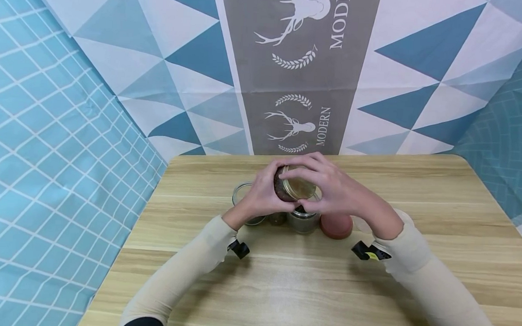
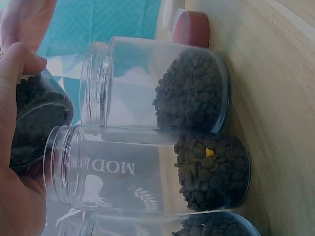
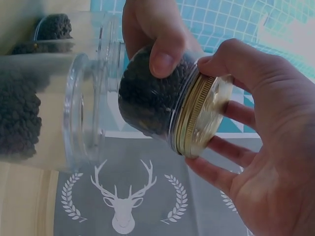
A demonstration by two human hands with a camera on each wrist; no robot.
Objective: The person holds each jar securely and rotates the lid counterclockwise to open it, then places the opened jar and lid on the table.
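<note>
Both hands hold a small glass jar (image 3: pixel 142 98) filled with dark pellets, tilted in the air above the table. The left hand (image 1: pixel 261 188) grips the glass body, its thumb lying across the side in the right wrist view. Fingertips of the right hand (image 1: pixel 336 185) are curled round the edge of the jar's gold metal lid (image 3: pixel 204 118), which sits on the mouth. Close beside the held jar stand open glass jars: a wide one (image 2: pixel 130 73), a narrower one (image 2: pixel 118 169) and another (image 2: pixel 118 227), each partly filled with dark pellets.
A red lid (image 1: pixel 337 226) lies on the wooden table (image 1: pixel 281 290) right of the jars. Next to it is a pale round object (image 1: pixel 362 225), partly hidden by the right forearm. Patterned cloth (image 1: pixel 299 77) hangs behind the table's far edge, blue cloth (image 1: pixel 34 148) at the left.
</note>
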